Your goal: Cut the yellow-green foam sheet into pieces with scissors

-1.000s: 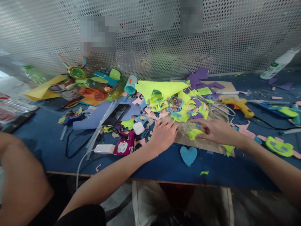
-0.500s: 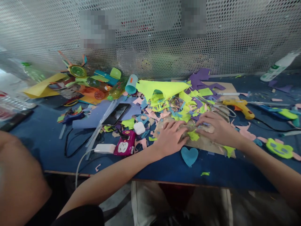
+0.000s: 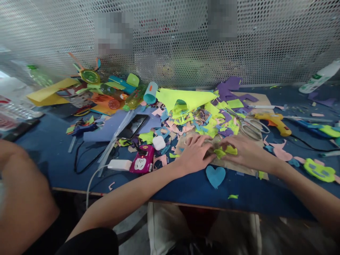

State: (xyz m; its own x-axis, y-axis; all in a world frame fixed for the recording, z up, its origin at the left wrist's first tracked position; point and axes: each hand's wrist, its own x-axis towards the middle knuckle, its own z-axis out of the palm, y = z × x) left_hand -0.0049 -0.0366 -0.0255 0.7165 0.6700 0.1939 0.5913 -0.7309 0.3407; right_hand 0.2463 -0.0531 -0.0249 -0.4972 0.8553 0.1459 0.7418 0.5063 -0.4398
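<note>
While both palms lie flat on a brown cardboard sheet (image 3: pixel 233 163), the left hand (image 3: pixel 195 153) spreads its fingers open over the board and grips nothing, and the right hand (image 3: pixel 245 151) presses its fingertips down on a small yellow-green foam scrap (image 3: pixel 225 151) that sits between the two hands, touching both. Whether the right hand pinches the scrap or only pins it cannot be told. Just in front of the hands, on the blue table (image 3: pixel 186 189), lies a blue foam heart (image 3: pixel 215 176), apart from the board's near edge. Behind the hands spreads a heap of foam offcuts (image 3: pixel 196 120) in yellow-green, pink, blue and purple. Scissors (image 3: pixel 251 128) and a yellow glue gun (image 3: pixel 273 120) lie beyond the right hand; a magenta power strip (image 3: pixel 142 163) and a phone (image 3: pixel 132 127) lie to the left.
</note>
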